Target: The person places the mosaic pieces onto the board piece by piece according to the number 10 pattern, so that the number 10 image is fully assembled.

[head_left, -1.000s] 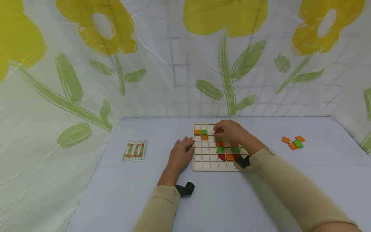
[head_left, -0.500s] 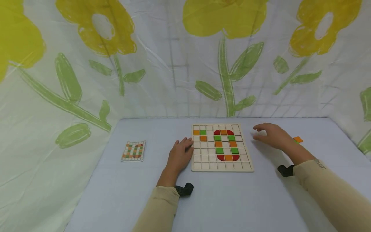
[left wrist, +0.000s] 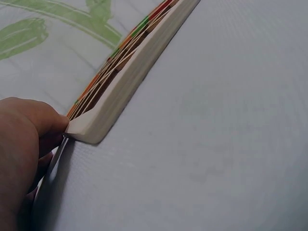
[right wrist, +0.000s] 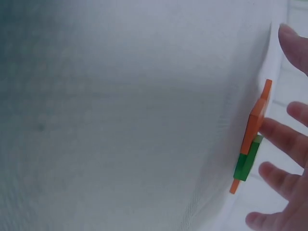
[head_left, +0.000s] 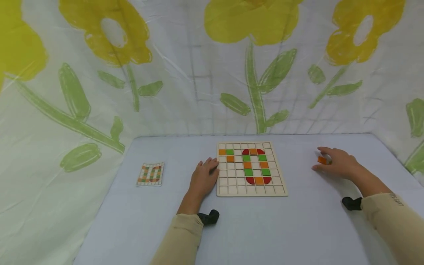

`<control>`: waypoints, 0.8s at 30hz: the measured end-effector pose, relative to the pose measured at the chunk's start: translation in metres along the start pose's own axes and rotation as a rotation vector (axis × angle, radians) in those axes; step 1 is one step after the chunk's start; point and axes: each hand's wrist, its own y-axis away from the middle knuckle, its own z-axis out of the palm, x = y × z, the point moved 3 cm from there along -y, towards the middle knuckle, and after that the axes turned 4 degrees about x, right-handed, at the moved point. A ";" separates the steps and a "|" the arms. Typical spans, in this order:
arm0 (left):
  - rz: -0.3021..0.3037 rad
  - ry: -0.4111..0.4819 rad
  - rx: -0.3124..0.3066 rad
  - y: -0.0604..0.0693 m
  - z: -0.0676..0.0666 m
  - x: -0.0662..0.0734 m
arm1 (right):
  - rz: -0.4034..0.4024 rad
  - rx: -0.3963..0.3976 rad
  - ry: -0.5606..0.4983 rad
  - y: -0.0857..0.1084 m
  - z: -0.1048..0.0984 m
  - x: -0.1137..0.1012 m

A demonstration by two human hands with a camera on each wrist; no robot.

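Observation:
A wooden grid board (head_left: 234, 190) lies on the table, with red, orange and green tiles forming a ring at its right part. Two orange tiles and one green tile (head_left: 229, 152) sit near its upper left. My left hand (head_left: 202, 179) rests along the board's left edge; in the left wrist view its thumb touches the corner. Far to the right, my right hand (head_left: 342, 164) is over the loose tiles, fingers spread. An orange tile (head_left: 322, 160) shows between thumb and fingers. The right wrist view shows orange tiles (right wrist: 253, 126) and a green tile (right wrist: 248, 161) close to the fingertips.
A small pattern card (head_left: 150, 175) with a printed coloured grid lies left of the left hand. Behind the white table (head_left: 258, 224) hangs a white cloth (head_left: 179, 88) with yellow flowers and green leaves.
My right hand has left the board's top and moved right to the loose tiles. The red corner tiles it covered now show in the ring. The left hand stays put.

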 end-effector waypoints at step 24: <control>0.015 0.014 -0.013 -0.002 0.002 -0.005 | 0.075 -0.087 -0.096 0.015 -0.008 0.017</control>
